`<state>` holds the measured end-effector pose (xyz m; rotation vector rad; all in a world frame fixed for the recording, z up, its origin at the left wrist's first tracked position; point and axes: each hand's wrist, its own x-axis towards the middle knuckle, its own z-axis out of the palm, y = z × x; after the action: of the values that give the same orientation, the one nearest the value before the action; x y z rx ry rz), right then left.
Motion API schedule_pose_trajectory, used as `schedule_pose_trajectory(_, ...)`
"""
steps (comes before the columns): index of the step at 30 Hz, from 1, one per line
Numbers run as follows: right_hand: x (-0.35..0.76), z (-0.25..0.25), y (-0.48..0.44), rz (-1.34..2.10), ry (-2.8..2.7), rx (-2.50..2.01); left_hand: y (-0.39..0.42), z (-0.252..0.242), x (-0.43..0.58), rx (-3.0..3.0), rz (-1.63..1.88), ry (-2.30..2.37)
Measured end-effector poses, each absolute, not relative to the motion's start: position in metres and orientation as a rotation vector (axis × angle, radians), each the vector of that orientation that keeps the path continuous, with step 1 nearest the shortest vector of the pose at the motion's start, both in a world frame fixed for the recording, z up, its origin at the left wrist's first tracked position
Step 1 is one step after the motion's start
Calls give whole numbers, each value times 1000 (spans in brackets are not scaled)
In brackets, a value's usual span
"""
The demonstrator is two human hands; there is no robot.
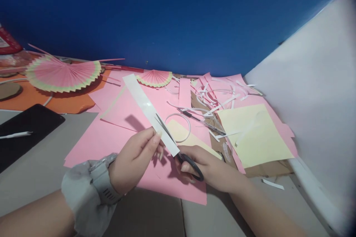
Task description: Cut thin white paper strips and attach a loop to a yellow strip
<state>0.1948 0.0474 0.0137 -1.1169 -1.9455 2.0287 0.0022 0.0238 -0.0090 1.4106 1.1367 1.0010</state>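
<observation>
Between thumb and fingers, my left hand (140, 152) pinches a long white paper strip (144, 103) near its lower part. My right hand (205, 164) is wrapped round the dark handles of a pair of scissors (191, 164). The scissor blades lie along the strip's lower right part, pointing up and left, with the tips slightly apart. Whether the blades have cut into the strip I cannot tell. Below both hands lie pink paper sheets (111, 140) and a pale yellow piece (180, 131).
At the left are a pleated pink paper fan (66, 72) and a black tablet-like slab (33, 129). A smaller fan (155, 77) stands by the blue wall (172, 14). Paper scraps (211, 100), a pen (194, 118) and a yellow sheet (256, 137) lie right, beside a white wall (311, 66).
</observation>
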Motion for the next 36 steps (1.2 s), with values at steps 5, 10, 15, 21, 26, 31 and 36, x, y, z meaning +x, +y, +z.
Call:
schedule_pose_trajectory(5, 194, 14, 49, 1990, -1994, -1112, 24, -10, 2, 1363, 1015, 1142)
schedule_pose_trajectory(10, 195, 14, 49, 2001, -1991, -1111, 24, -11, 1, 1367, 1075, 1226)
schedule_pose_trajectory(15, 195, 14, 49, 2013, -2005, -1097, 23, -12, 1, 1404, 1063, 1249)
schedule_pose_trajectory(21, 197, 14, 49, 2014, -2014, -1112, 25, -13, 2, 1401, 1032, 1220)
schedule_pose_trajectory(26, 198, 14, 49, 2006, -2024, -1120, 25, -13, 2, 1422, 1024, 1226)
schedule_pose_trajectory(31, 196, 15, 48, 1990, -2019, -1135, 25, -14, 1, 1444, 1010, 1210)
schedule_pose_trajectory(36, 196, 16, 47, 1999, -1998, -1157, 25, -14, 2, 1435, 1020, 1195)
